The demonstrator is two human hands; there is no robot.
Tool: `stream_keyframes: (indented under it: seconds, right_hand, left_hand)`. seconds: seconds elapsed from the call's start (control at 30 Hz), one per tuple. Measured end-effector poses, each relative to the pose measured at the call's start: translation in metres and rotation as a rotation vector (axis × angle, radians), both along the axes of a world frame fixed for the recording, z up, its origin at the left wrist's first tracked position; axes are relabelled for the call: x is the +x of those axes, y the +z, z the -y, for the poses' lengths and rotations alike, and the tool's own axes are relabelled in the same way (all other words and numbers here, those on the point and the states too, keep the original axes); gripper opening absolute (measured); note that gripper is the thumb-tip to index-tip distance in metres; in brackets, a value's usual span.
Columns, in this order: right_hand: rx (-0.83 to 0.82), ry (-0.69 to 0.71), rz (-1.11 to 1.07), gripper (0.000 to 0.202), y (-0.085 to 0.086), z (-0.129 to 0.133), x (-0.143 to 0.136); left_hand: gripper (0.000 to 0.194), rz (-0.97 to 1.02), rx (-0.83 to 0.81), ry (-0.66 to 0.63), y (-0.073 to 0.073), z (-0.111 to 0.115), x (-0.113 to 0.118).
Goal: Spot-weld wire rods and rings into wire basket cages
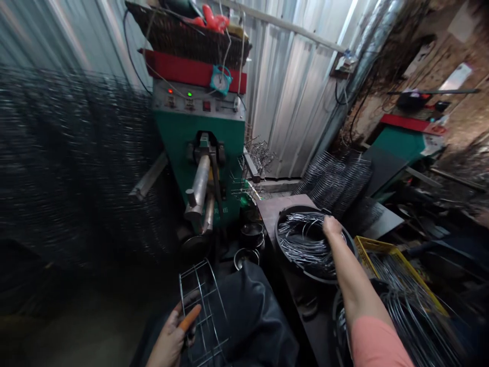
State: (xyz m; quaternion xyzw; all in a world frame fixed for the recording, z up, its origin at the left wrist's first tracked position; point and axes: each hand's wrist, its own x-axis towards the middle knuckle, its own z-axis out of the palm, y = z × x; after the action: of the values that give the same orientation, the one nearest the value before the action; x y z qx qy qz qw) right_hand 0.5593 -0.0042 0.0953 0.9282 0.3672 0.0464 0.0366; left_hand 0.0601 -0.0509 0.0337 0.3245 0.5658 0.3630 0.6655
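My left hand is at the bottom, left of centre, closed on a wire rack of thin metal bars; an orange cover sits on one finger. The rack is tilted over a dark apron. To the right, my right hand reaches to the far right rim of a round black tub holding bent metal wires. Its fingers point down among the wires and are mostly hidden, so whether they hold a wire cannot be made out.
A green welding machine with metal arms stands ahead. Stacked wire racks fill the left. At right are a yellow crate of wires, another wire-filled tub and a second green machine. Small bowls sit below the machine.
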Motion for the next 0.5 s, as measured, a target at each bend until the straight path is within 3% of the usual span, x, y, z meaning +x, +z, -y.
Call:
stream_keyframes:
  seconds: [0.3, 0.5]
  right_hand:
    - [-0.044, -0.003, 0.054, 0.035, -0.003, -0.007, 0.006]
    - [-0.008, 0.013, 0.048, 0.028, -0.006, -0.007, 0.006]
  left_hand:
    - [0.068, 0.01, -0.023, 0.014, 0.011, 0.001, 0.013]
    - [0.072, 0.072, 0.013, 0.024, -0.003, 0.002, 0.014]
